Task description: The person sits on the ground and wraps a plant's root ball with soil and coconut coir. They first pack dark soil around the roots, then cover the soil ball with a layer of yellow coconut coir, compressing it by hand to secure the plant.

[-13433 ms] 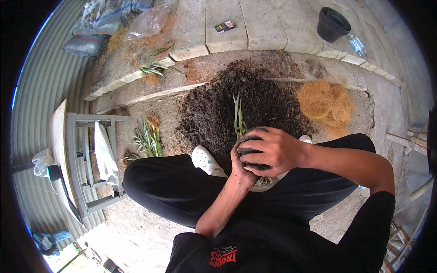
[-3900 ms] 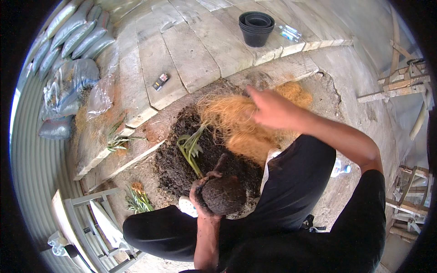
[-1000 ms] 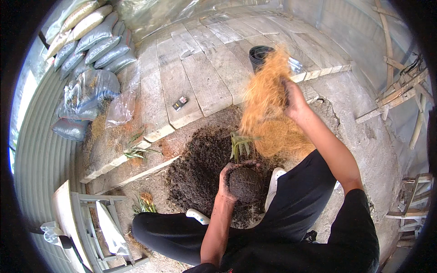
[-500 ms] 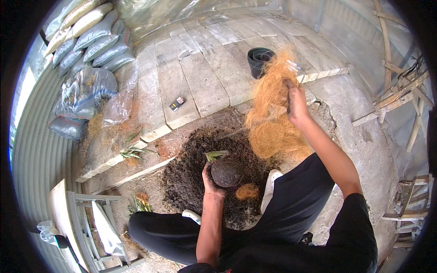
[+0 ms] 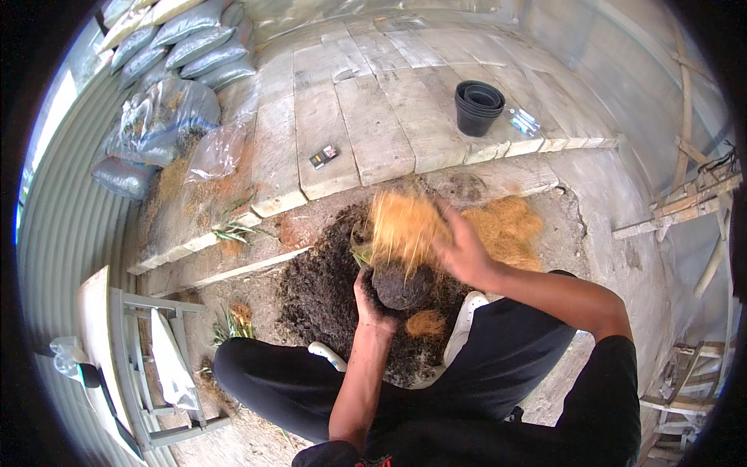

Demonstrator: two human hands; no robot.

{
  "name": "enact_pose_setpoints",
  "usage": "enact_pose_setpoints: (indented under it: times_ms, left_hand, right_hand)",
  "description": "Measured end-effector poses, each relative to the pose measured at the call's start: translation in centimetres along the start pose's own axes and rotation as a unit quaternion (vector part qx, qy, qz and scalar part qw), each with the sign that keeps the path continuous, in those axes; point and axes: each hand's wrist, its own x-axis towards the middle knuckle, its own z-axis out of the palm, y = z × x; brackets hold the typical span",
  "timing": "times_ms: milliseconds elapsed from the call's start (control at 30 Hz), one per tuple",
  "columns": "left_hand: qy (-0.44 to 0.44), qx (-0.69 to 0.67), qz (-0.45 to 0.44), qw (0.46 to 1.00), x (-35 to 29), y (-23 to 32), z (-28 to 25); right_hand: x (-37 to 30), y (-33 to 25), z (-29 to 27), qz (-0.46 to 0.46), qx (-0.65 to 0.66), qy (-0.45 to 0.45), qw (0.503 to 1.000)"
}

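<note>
1. The left hand (image 5: 372, 300) cups a dark soil ball (image 5: 401, 285) from underneath and from its left side, fingers wrapped around it, so that one's gripped tight. The ball sits just above the soil pile (image 5: 327, 288), in front of the person's knees.
2. The right hand (image 5: 461, 251) is right above and slightly right of the ball, holding a tuft of orange-brown coconut fibre (image 5: 405, 229) against the ball's top. The fibre is motion-blurred, so how firmly the fingers close on it is hard to tell, but they're clearly on it.
3. A bit of green plant (image 5: 360, 253) pokes out at the ball's upper left, half hidden by the fibre.
4. A small clump of fibre (image 5: 426, 324) lies on the soil just below the ball, near the left wrist.
5. The bigger fibre heap (image 5: 510, 229) is on the ground just past the right hand.
6. Further off on the wooden planks (image 5: 373, 124): a stack of black plastic pots (image 5: 478, 107), well apart from both hands. Filled sacks (image 5: 183, 54) are piled at the far left.
</note>
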Motion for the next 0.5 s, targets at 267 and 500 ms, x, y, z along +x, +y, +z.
enact_pose_setpoints:
  times_ms: [267,500]
  left_hand:
    - [-0.206,-0.129,0.052,0.969,0.6,0.2,-3.3]
    - [-0.139,-0.002,0.079,0.987,0.2,1.8,-4.2]
  right_hand:
    - [-1.4,-4.1,2.3,-0.284,-0.258,-0.235,0.893]
    - [-1.3,-4.2,2.3,-0.297,-0.263,-0.32,0.86]
